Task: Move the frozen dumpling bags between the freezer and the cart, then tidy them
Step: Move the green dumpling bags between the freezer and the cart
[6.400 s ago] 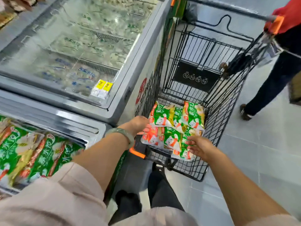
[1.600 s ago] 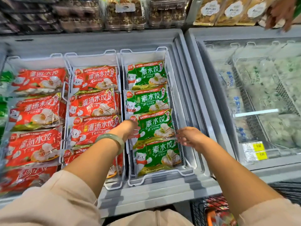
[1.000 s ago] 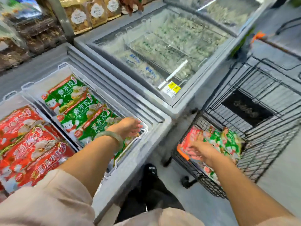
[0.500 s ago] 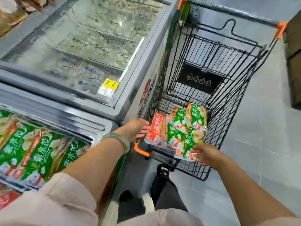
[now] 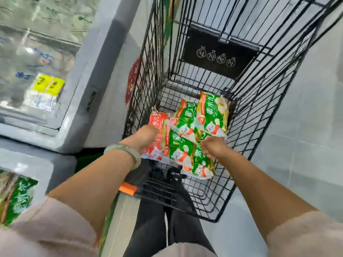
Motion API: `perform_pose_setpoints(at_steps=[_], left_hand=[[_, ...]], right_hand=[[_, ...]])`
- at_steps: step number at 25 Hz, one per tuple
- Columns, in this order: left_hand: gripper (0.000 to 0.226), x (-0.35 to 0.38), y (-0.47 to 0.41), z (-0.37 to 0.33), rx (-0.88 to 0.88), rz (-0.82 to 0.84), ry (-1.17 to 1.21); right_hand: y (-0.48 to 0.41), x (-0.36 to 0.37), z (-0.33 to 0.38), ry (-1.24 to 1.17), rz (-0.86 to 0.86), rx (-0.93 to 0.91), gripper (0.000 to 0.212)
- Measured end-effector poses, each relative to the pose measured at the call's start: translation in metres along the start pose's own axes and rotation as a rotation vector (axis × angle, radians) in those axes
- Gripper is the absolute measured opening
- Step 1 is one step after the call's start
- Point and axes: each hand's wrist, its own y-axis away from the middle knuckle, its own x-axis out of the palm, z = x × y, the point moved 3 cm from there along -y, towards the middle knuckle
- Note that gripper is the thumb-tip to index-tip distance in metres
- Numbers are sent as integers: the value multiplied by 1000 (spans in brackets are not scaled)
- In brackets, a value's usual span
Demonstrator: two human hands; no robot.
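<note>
Several frozen dumpling bags lie stacked in the near end of the black wire cart [image 5: 259, 108]: green bags [image 5: 187, 115] on top and to the right, one red bag [image 5: 157, 123] at the left edge. My left hand [image 5: 146, 138], a pale bangle on its wrist, reaches into the cart and grips the stack at the red bag; its fingertips are hidden. My right hand [image 5: 213, 147] is on the stack's right side, fingers curled over a green bag. The view is motion-blurred.
A freezer with a closed glass lid [image 5: 37, 52] and a yellow price tag [image 5: 48, 86] stands left of the cart. The open freezer [image 5: 18, 197] with green bags shows at the lower left. Grey floor tiles lie to the right. My legs stand behind the cart.
My view has swung from the open freezer back to the cart. Both hands have gone from the freezer bags to the stack in the cart and closed in on its two sides.
</note>
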Motion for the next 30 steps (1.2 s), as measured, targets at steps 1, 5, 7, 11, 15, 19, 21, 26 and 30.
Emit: perform_pose_setpoints(at_steps=[1,5,7,11,15,19,21,26,30], left_hand=[[27,4,-12,2,-10,8,-22],[32,25,-59,19,-115,56,-1],[35,32,-76,31,-167,68,66],[35,45,-91,54,-224,85,137],[34,49,-97,70,-241,87,179],[30,46,-91,66,-266,81,228],[22,43,-87,64,-271,72,285],[38,44,-81,68,-228,85,405],[57,45,-71,60,-186,181,600]], right_hand=[[-11,4,-1,39,1,-13,14],[-56,21,-8,223,1,-22,37],[-74,27,-10,271,-79,-47,46],[-100,42,-27,360,-107,-52,52],[-105,53,-37,413,-157,-107,21],[-107,50,-31,577,-200,-151,21],[-103,48,-25,615,-199,-165,27],[-73,62,6,628,-53,-394,10],[-31,83,32,336,260,-406,16]])
